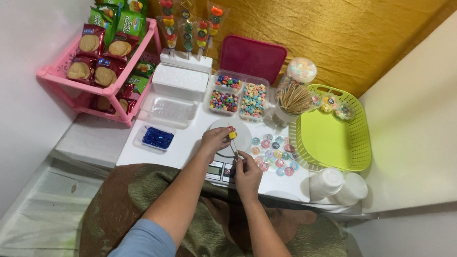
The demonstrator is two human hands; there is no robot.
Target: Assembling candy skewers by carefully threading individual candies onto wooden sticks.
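We are pushing a small yellow candy (233, 136) onto a thin wooden stick (234, 147), right over the round white kitchen scale (238, 145). Our left hand (216, 139) is pinching the candy, so its grip is closed on it. Our right hand (247, 171) is pinching the low end of the stick, grip closed tight there.

To do this well, we are keeping the stick straight and pushing slowly through the middle of the candy. We are holding close to the candy so the stick is not bending or poking our fingers.

Behind the scale, the clear box of mixed colourful candies (240, 96) is sitting. To the right of the scale, little round colourful stickers (274, 153) are lying on the white surface (183, 147).
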